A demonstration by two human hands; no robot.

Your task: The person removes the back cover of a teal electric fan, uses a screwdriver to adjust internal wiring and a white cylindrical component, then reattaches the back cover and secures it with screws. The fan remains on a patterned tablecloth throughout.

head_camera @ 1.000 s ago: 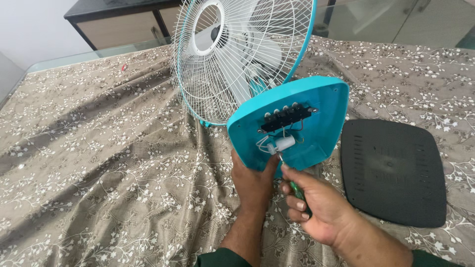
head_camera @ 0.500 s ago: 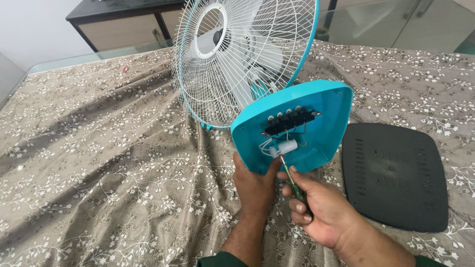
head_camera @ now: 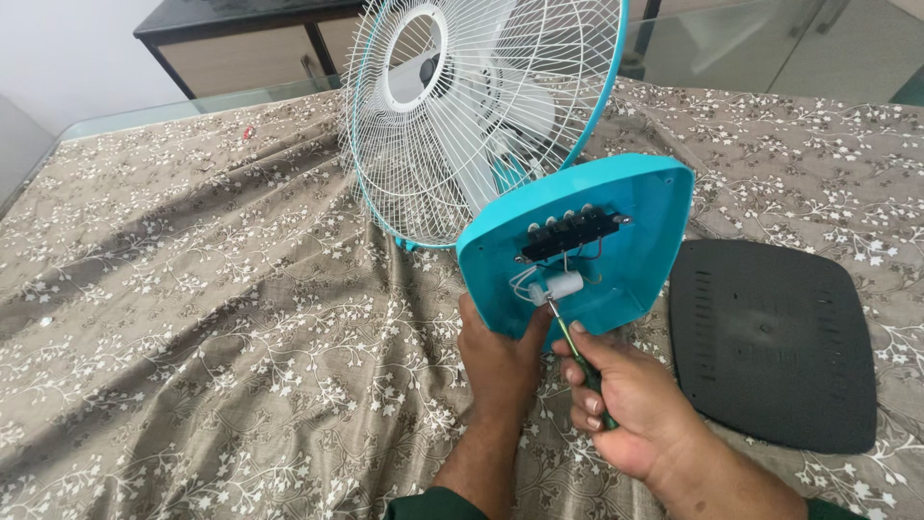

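Fan point(head_camera: 481, 125), teal with white wire grille, lying tipped on its side at centre of the bench point(head_camera: 192, 318), grille toward the far side, open base point(head_camera: 616, 279) turned up toward the camera; inside the base a black switch block point(head_camera: 570, 236) with a row of buttons, below it a small white cylinder point(head_camera: 558, 287) with white wires; left hand point(head_camera: 500, 351) grips the near-left edge of the base from beneath, fingers closed on the teal rim; right hand point(head_camera: 630, 409), just right of the left, fingers wrapped around the green handle of a screwdriver point(head_camera: 577, 356), shaft slanting up and left, tip at or touching the white cylinder, exact contact not clear; black cover point(head_camera: 770, 342), flat, slotted, rounded corners, lying on the cloth right of the base, apart from both hands; cloth point(head_camera: 192, 241) brown with white floral print, rumpled, covering the bench; dark cabinet point(head_camera: 250, 48) at far left beyond the bench; dark green sleeves at the near edge.
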